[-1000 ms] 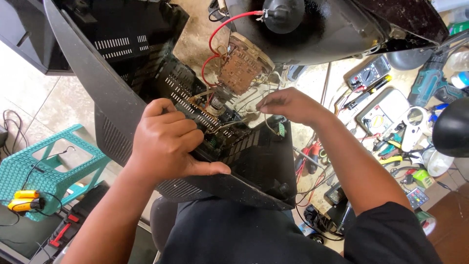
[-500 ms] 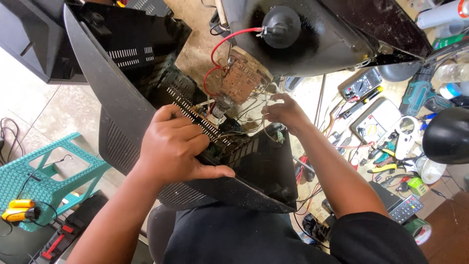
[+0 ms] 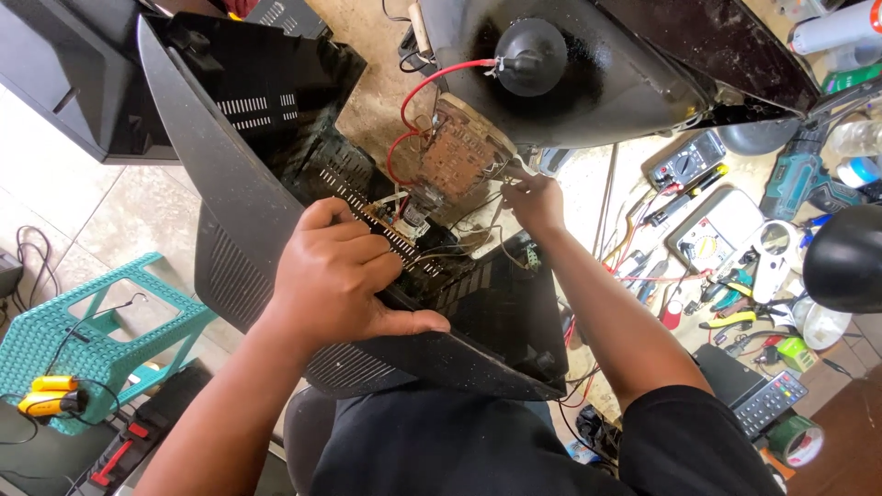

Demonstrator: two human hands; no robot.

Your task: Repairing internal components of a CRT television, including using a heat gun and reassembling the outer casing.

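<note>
Right hand (image 3: pixel 536 197) moved up to circuit board (image 3: pixel 464 152), pinching wires; left hand (image 3: pixel 344 276) grip stays clamped on black back cover (image 3: pixel 276 184).

Seen from one head-worn camera only, looking steeply down and close over both forearms onto the black television shell (image 3: pixel 276 211) held at lap height, with the cluttered workbench (image 3: pixel 634 184) at right and the tiled floor (image 3: pixel 101 220) at left.
</note>
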